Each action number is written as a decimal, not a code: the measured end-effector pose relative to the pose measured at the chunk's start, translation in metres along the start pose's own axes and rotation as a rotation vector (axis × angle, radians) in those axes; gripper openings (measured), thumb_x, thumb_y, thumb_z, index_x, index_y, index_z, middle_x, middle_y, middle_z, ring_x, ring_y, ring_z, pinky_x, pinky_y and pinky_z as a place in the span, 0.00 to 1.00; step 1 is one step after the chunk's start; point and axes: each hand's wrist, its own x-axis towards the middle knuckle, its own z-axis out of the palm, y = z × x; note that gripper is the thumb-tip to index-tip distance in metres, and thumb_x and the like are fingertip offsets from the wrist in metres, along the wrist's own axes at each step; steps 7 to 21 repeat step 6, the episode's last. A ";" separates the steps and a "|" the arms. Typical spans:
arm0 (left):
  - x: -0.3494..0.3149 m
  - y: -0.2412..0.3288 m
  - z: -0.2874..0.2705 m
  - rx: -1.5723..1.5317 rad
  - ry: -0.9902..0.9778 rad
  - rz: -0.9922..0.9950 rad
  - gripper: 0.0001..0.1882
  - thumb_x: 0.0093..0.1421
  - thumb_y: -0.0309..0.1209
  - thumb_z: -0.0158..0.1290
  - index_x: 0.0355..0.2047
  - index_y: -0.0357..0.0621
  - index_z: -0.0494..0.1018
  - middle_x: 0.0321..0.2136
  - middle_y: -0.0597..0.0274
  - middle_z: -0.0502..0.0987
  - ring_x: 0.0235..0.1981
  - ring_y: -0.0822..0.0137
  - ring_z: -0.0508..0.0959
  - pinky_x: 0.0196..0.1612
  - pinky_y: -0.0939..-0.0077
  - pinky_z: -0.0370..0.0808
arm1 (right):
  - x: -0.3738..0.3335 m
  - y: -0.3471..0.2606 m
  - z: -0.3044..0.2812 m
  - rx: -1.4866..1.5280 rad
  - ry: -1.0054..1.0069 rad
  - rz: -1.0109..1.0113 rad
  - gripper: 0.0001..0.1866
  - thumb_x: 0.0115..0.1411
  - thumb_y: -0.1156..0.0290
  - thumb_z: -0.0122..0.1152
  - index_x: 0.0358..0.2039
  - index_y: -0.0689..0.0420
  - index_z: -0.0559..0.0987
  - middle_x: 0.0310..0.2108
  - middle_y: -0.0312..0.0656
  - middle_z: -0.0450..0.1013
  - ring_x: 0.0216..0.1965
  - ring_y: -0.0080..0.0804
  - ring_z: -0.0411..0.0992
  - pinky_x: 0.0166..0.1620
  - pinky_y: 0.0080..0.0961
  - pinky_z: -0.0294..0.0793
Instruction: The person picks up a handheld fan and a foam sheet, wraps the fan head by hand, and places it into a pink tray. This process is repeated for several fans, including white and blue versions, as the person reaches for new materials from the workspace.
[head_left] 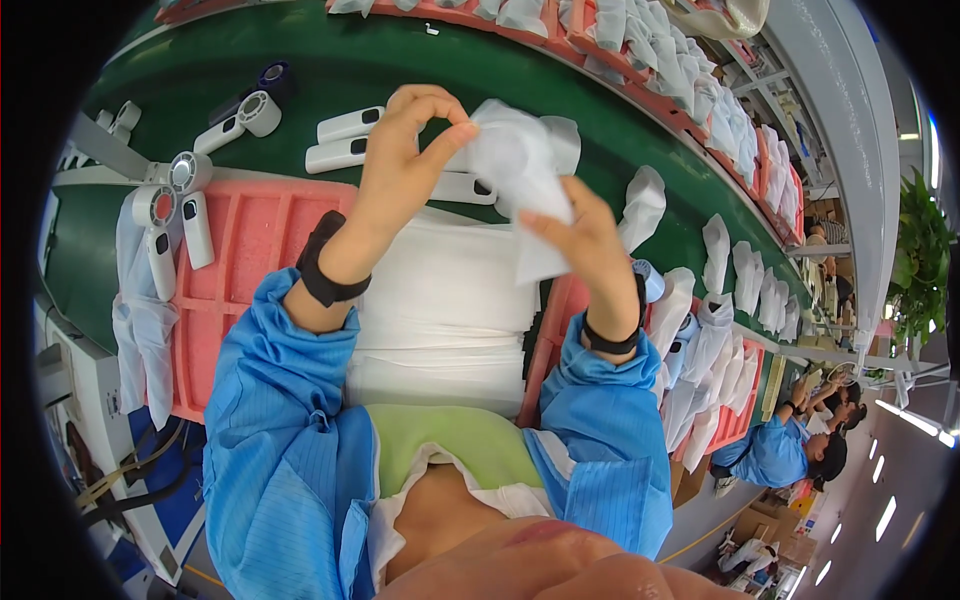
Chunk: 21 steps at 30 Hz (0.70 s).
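Observation:
Above the green work surface, a translucent white bag (515, 150) hangs between my hands, with a round shape like a fan head showing faintly through it. My left hand (408, 150) pinches the bag's upper left edge between thumb and finger. Lower down, my right hand (585, 232), slightly blurred, grips the bag's narrower part from the right. Under my hands lies a thick stack of flat white bags (440, 290). White handheld fans (348, 124) rest just beyond my left hand, and another, partly hidden, shows below the bag (462, 187).
At left, a pink compartment tray (232, 240) has white handheld fans (197, 230) along its edge. Bagged fans (700, 340) fill a tray at right. Pink trays of bagged items (640, 45) line the far side. Co-workers (775, 445) sit farther right.

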 end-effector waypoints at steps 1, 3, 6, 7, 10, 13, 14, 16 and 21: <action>-0.003 -0.006 0.001 0.005 -0.044 -0.044 0.06 0.52 0.30 0.61 0.30 0.46 0.76 0.35 0.57 0.73 0.37 0.59 0.75 0.40 0.70 0.71 | 0.007 0.016 -0.007 0.053 -0.005 0.020 0.17 0.55 0.71 0.67 0.42 0.65 0.73 0.30 0.43 0.75 0.31 0.22 0.71 0.35 0.24 0.72; -0.013 -0.005 0.011 0.027 -0.197 -0.112 0.07 0.52 0.31 0.61 0.30 0.47 0.76 0.34 0.57 0.74 0.36 0.60 0.76 0.40 0.69 0.71 | 0.030 0.061 -0.029 -0.218 0.259 -0.019 0.21 0.57 0.66 0.65 0.46 0.64 0.71 0.32 0.45 0.77 0.32 0.29 0.75 0.37 0.29 0.74; -0.033 0.002 0.034 0.063 -0.511 -0.251 0.08 0.53 0.32 0.61 0.31 0.47 0.75 0.34 0.55 0.75 0.35 0.62 0.77 0.39 0.68 0.72 | 0.048 0.117 -0.038 -0.890 0.325 0.452 0.28 0.58 0.60 0.62 0.55 0.57 0.66 0.47 0.53 0.73 0.45 0.50 0.74 0.47 0.44 0.73; -0.033 0.002 0.034 0.063 -0.511 -0.251 0.08 0.53 0.32 0.61 0.31 0.47 0.75 0.34 0.55 0.75 0.35 0.62 0.77 0.39 0.68 0.72 | 0.048 0.117 -0.038 -0.890 0.325 0.452 0.28 0.58 0.60 0.62 0.55 0.57 0.66 0.47 0.53 0.73 0.45 0.50 0.74 0.47 0.44 0.73; -0.033 0.002 0.034 0.063 -0.511 -0.251 0.08 0.53 0.32 0.61 0.31 0.47 0.75 0.34 0.55 0.75 0.35 0.62 0.77 0.39 0.68 0.72 | 0.048 0.117 -0.038 -0.890 0.325 0.452 0.28 0.58 0.60 0.62 0.55 0.57 0.66 0.47 0.53 0.73 0.45 0.50 0.74 0.47 0.44 0.73; -0.033 0.002 0.034 0.063 -0.511 -0.251 0.08 0.53 0.32 0.61 0.31 0.47 0.75 0.34 0.55 0.75 0.35 0.62 0.77 0.39 0.68 0.72 | 0.048 0.117 -0.038 -0.890 0.325 0.452 0.28 0.58 0.60 0.62 0.55 0.57 0.66 0.47 0.53 0.73 0.45 0.50 0.74 0.47 0.44 0.73; -0.033 0.002 0.034 0.063 -0.511 -0.251 0.08 0.53 0.32 0.61 0.31 0.47 0.75 0.34 0.55 0.75 0.35 0.62 0.77 0.39 0.68 0.72 | 0.048 0.117 -0.038 -0.890 0.325 0.452 0.28 0.58 0.60 0.62 0.55 0.57 0.66 0.47 0.53 0.73 0.45 0.50 0.74 0.47 0.44 0.73; -0.033 0.002 0.034 0.063 -0.511 -0.251 0.08 0.53 0.32 0.61 0.31 0.47 0.75 0.34 0.55 0.75 0.35 0.62 0.77 0.39 0.68 0.72 | 0.048 0.117 -0.038 -0.890 0.325 0.452 0.28 0.58 0.60 0.62 0.55 0.57 0.66 0.47 0.53 0.73 0.45 0.50 0.74 0.47 0.44 0.73; -0.033 0.002 0.034 0.063 -0.511 -0.251 0.08 0.53 0.32 0.61 0.31 0.47 0.75 0.34 0.55 0.75 0.35 0.62 0.77 0.39 0.68 0.72 | 0.048 0.117 -0.038 -0.890 0.325 0.452 0.28 0.58 0.60 0.62 0.55 0.57 0.66 0.47 0.53 0.73 0.45 0.50 0.74 0.47 0.44 0.73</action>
